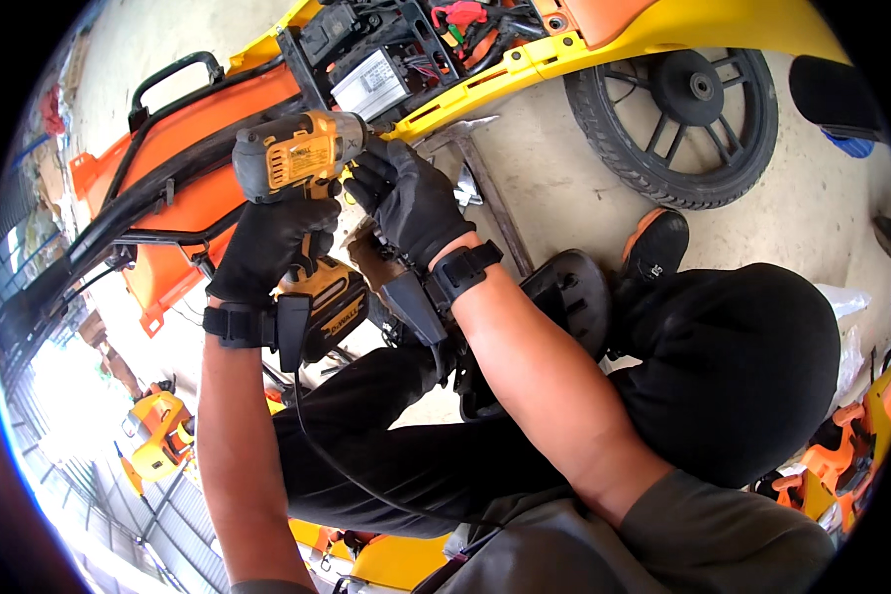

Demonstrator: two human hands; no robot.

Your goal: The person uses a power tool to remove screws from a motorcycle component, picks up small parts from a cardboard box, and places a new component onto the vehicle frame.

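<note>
My left hand [272, 243], in a black glove, is wrapped around the grip of a yellow and black cordless impact driver [302, 153]. Its battery [332, 309] hangs below the hand, and its nose points right. At that nose my right hand [411, 198], also gloved in black, has its fingers bent and closed together; whatever they pinch is hidden. Just beyond the fingertips runs the yellow side panel [455, 99] of a vehicle body. A silver control box [371, 86] and wiring sit exposed in the black frame behind it.
A black spoked wheel [698, 87] is at the upper right. An orange body panel [183, 262] with black tube rails lies to the left. Between my legs is a black plastic part [569, 302], with a metal stand [495, 198] beyond it. My right shoe [655, 243] rests near the wheel.
</note>
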